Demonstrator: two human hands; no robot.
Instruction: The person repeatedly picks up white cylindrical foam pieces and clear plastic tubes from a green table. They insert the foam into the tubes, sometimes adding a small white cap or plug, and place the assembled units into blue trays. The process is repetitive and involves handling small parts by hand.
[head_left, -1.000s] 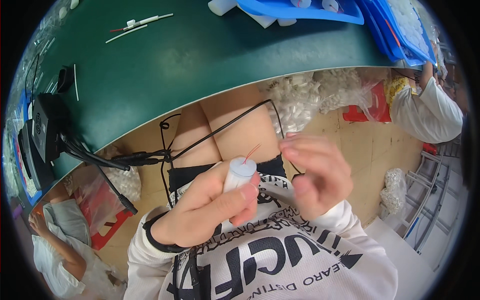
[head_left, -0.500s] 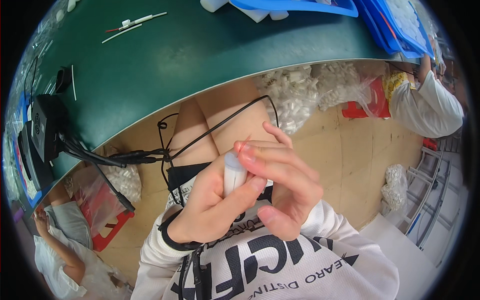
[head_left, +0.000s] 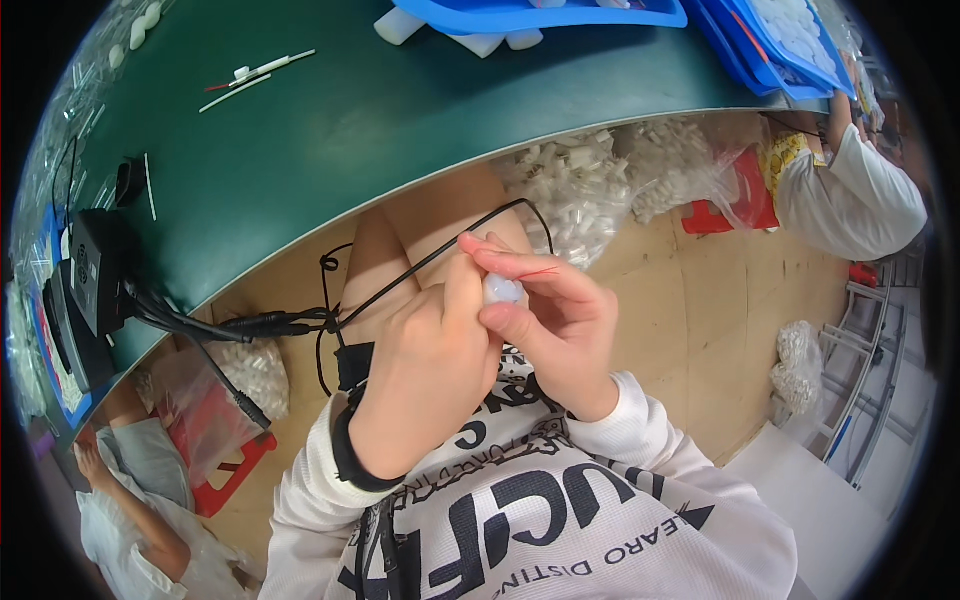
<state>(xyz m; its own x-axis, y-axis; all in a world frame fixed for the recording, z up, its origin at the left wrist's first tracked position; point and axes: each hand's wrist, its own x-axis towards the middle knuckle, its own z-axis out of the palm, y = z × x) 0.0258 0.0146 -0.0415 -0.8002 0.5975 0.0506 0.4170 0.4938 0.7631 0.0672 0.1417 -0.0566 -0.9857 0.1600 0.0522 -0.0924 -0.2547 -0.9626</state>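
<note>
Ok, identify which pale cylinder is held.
The pale cylinder gripped by the left hand, right hand at its end; cylinders by the blue tray lie untouched.

Green table (head_left: 300, 135), black cables (head_left: 190, 318) near its left end, red stool (head_left: 207, 498), metal ladder (head_left: 848, 344) at right

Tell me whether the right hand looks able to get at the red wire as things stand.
Likely yes: the red wire appears to lie across the fingers of the right hand, beside the pale cylinder, and the left hand, curled around the cylinder, does not seem to block it.
</note>
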